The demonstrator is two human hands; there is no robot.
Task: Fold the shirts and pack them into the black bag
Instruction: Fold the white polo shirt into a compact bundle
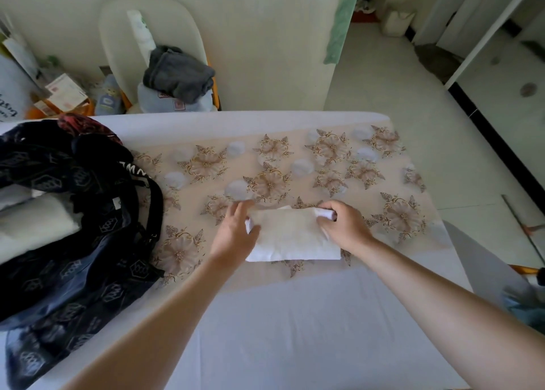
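A white shirt (292, 236), folded into a small rectangle, lies on the flowered cloth (295, 168) in the middle of the bed. My left hand (237, 230) holds its left end, thumb on top and fingers over the far corner. My right hand (343, 224) grips the right end, fingers curled round the folded edge. The black bag (88, 242), printed with hexagon marks, lies open at the left of the bed. White fabric (35, 221) shows inside its mouth.
The bed has a pale lilac sheet (295, 316). Beyond its far edge stand a white chair with a grey garment (177, 74) and clutter of boxes and bottles (67, 94). Tiled floor (398, 94) lies to the right.
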